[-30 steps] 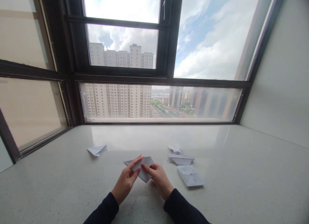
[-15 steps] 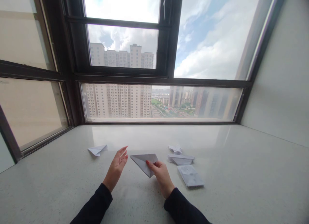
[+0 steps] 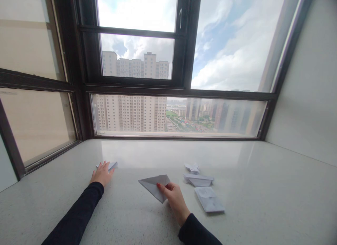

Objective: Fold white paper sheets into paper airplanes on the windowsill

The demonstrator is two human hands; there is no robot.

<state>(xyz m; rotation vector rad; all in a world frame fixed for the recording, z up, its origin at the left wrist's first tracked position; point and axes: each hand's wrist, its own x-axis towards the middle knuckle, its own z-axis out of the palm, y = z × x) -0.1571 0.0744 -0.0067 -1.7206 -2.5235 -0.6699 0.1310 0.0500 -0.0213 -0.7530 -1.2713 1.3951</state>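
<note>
My right hand [image 3: 175, 199] pinches a folded grey-white paper piece [image 3: 154, 186], a pointed kite shape with its tip to the left, thumb on top. Off to the left, my left hand [image 3: 102, 174] reaches over a small white folded paper plane [image 3: 113, 165] lying on the sill. Its fingers are spread across the paper and cover most of it; whether they press on it I cannot tell.
Right of my right hand lie a small folded paper star [image 3: 192, 168], a folded paper boat [image 3: 199, 180] and a flat folded paper packet [image 3: 209, 200]. The speckled white sill [image 3: 137, 220] ends at dark window frames [image 3: 173, 138], with a white wall [image 3: 308, 108] at right.
My left hand has moved left, from beside the held paper to over the paper plane. My right hand still holds the folded paper, slightly lower in view. The camera has tilted a little.
</note>
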